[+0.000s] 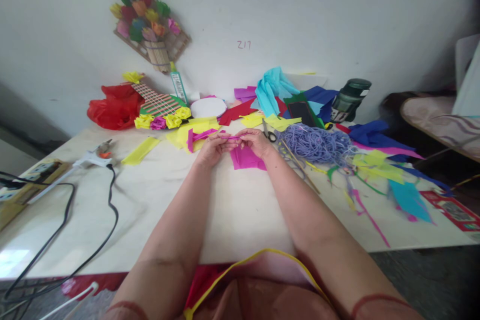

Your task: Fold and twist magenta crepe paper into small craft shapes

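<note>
My left hand (212, 149) and my right hand (255, 141) meet over the middle of the white table (150, 210). Both pinch a folded strip of magenta crepe paper (229, 137) stretched between the fingertips. A larger magenta sheet (245, 158) lies flat on the table just under my right hand. More magenta and yellow paper pieces (197, 135) lie just beyond my left hand.
Scissors (268, 132) and a heap of purple yarn (315, 143) lie right of my hands, with paper scraps further right. A glue gun (92, 159) with black cable is at left. Paper flowers (161, 121), a red bag (112, 105) and a dark jar (347, 100) stand by the wall.
</note>
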The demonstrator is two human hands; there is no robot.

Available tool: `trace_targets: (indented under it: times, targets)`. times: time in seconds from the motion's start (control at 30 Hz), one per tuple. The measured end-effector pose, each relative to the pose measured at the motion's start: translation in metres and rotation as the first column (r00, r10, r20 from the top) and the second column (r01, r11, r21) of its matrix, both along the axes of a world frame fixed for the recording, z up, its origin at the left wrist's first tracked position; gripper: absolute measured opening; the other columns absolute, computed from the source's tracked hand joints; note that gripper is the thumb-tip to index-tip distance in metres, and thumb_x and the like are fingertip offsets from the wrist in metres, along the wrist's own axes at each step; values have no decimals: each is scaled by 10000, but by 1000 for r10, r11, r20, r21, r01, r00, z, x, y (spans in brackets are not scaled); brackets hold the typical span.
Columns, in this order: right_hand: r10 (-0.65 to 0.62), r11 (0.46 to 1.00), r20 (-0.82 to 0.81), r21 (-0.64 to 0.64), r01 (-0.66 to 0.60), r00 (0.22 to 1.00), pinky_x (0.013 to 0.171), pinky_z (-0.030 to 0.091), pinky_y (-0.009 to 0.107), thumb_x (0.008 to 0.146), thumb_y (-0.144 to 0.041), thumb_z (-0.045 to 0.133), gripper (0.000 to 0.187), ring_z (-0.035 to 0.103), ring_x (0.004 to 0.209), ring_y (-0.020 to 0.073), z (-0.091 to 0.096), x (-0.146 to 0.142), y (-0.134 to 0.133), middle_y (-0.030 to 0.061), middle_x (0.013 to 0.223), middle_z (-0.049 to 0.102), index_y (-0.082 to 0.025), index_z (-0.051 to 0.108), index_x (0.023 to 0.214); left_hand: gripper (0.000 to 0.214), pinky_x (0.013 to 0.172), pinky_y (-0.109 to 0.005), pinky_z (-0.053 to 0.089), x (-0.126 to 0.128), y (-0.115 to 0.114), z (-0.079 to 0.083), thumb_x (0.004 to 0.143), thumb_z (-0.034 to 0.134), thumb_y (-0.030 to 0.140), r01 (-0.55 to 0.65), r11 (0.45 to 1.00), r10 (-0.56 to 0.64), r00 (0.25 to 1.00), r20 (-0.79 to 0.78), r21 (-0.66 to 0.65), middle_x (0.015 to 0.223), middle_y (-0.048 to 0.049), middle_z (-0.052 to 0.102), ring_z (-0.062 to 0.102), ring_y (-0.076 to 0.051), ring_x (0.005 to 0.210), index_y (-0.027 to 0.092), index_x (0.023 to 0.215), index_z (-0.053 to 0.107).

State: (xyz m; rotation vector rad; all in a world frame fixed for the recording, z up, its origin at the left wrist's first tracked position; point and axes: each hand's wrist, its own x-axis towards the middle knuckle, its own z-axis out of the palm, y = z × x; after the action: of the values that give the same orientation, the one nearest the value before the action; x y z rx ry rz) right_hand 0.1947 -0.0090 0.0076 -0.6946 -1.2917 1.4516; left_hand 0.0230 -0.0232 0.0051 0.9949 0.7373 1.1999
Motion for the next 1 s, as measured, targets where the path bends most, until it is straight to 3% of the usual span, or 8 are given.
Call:
trace_targets:
  times: [0.23,0.4,0.6,1.0]
  targets:
    - [-11,999,2,49,11,1000,486,423,229,687,-355,644,216,533,491,104,0,-1,0,10,565,616,-139,651,697,159,668,-311,571,0,-1,2,686,538,162,1,1000,-1,1000,19,-14,698,-85,715,703,-210,725,125,809,632]
    - [-75,996,68,53,71,995,478,408,218,643,-380,705,247,485,449,79,-3,-3,3,-18,525,581,-151,614,661,210,688,-339,570,1,-2,4,732,526,306,6,1000,-7,1000,-25,-12,722,-116,713,700,-247,821,129,779,630]
    - [-110,993,129,64,102,986,467,398,222,625,-334,707,301,490,433,85,-5,-3,6,-37,533,598,-156,633,856,206,662,-325,568,2,0,2,649,575,191,-21,1000,22,997,-76,21,675,-79,703,704,-228,743,130,844,601]
    - [-182,980,128,102,170,975,447,384,219,623,-304,689,252,473,416,77,-11,0,12,-30,527,596,-145,648,813,204,510,-250,502,0,3,1,664,519,212,-162,986,163,985,-63,27,565,-47,660,652,-169,533,128,833,597]
